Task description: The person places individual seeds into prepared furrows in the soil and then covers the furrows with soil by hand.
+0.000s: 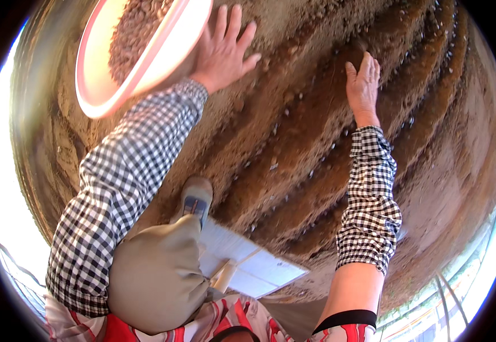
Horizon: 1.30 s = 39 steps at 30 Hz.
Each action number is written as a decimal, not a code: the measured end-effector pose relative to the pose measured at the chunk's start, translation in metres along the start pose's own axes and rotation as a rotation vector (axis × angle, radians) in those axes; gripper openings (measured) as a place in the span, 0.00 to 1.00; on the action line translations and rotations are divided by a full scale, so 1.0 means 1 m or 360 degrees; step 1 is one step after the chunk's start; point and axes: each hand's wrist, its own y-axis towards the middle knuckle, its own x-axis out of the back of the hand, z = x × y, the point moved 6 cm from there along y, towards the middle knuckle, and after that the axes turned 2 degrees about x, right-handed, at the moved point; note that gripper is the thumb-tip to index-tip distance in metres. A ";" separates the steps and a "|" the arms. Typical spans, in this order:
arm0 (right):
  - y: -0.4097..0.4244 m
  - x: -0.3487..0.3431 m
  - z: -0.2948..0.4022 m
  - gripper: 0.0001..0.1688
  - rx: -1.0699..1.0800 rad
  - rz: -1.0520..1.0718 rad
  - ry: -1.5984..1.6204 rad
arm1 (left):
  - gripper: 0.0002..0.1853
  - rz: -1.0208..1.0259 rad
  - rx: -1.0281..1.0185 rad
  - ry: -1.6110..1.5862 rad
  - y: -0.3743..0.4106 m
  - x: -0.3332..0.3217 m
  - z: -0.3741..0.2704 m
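Observation:
My left hand (228, 53) spreads its fingers beside a pale basin with a pink rim (86, 96), at the upper left. Small brown pieces like beans or seeds (134, 40) lie inside the basin. Nothing shows in the left hand. My right hand (363, 81) is over the furrowed soil (308, 124) at the upper right, thumb apart from the other fingers. Its fingertips are near a furrow, and a small blurred brown thing shows just beyond them; whether the hand holds anything cannot be told. Small whitish pieces (273, 166) lie along several furrows.
My shoe (197, 194) stands on the soil at the lower middle. Beside my bent knee (154, 273) lies a pale flat panel (265, 267) at the furrows' near ends. Smoother soil (436, 205) lies to the right. Bright translucent sheeting (487, 252) shows at the lower right edge.

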 end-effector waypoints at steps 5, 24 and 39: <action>-0.132 0.016 0.105 0.42 0.0028 0.0281 0.0121 | 0.34 -0.0186 -0.0016 -0.0626 -0.033 0.050 -0.005; -0.099 0.085 0.033 0.29 0.0155 0.0151 -0.0089 | 0.42 0.1020 -0.0363 -0.0999 -0.150 0.115 -0.031; -0.187 0.076 -0.013 0.37 0.0066 0.0281 -0.0042 | 0.34 0.1437 -0.0703 -0.1323 -0.205 0.061 -0.142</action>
